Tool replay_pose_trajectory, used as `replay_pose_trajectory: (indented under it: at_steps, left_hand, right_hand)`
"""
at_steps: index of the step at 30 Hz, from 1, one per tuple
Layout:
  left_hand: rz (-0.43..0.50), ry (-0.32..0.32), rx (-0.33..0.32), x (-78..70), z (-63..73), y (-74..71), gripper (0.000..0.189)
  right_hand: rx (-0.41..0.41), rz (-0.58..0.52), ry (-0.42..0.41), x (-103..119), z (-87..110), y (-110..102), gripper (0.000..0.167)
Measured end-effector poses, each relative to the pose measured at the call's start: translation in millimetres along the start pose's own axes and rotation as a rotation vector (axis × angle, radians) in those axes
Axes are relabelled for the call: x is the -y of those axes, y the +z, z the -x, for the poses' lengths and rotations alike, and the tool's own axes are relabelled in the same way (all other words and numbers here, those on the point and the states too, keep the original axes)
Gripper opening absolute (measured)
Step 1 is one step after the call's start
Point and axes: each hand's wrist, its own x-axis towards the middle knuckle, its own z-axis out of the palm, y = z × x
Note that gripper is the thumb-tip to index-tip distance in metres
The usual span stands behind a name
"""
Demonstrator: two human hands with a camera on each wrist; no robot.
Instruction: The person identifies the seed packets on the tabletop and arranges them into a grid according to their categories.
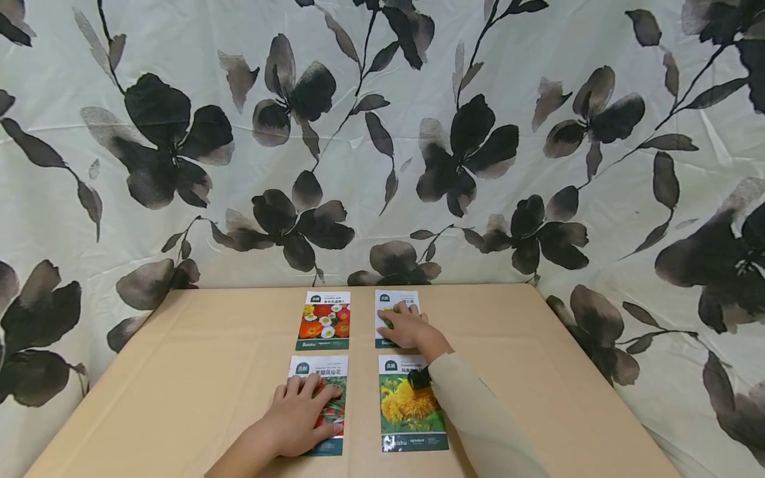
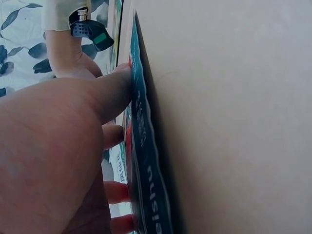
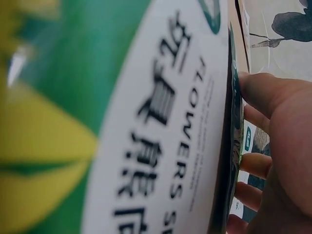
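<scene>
Four flower seed packets lie face up in two rows. My left hand (image 1: 301, 415) rests on the front left packet (image 1: 325, 447), which shows red flowers, its fingers spread over the middle. In the left wrist view the thumb and fingertips touch the face of that packet (image 2: 146, 156). Farther off, my right hand (image 1: 409, 328) touches the back right packet (image 1: 385, 298) with relaxed fingers, hiding most of its picture. Below that wrist is the front right packet (image 1: 412, 411) with yellow flowers, seen large in the right wrist view as a packet (image 3: 161, 117) with black lettering.
The back left packet (image 1: 325, 322) shows red, orange and white daisy-like flowers. All lie on a tan table (image 1: 203, 372), whose far edge meets a white cloth (image 1: 382, 172) with dark flowers. A black wrist camera (image 1: 420, 379) overlaps the front right packet.
</scene>
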Motion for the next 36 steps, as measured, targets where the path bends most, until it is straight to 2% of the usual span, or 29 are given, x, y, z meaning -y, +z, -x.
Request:
replay_pose_trajectory:
  at_steps: [10, 19, 36]
  left_hand:
    - [0.000, 0.001, 0.007, -0.7, 0.1, -0.9, 0.062]
    - [-0.007, 0.014, -0.028, 1.0, 1.0, -0.1, 0.060]
    - [-0.001, 0.005, -0.020, -1.1, 3.2, -0.9, 0.061]
  right_hand:
    - [0.006, 0.004, -0.020, -1.2, -3.5, 0.6, 0.057]
    - [-0.001, 0.016, -0.023, -1.5, -4.3, 2.1, 0.056]
    - [-0.014, 0.000, -0.023, -0.5, -1.1, 2.4, 0.056]
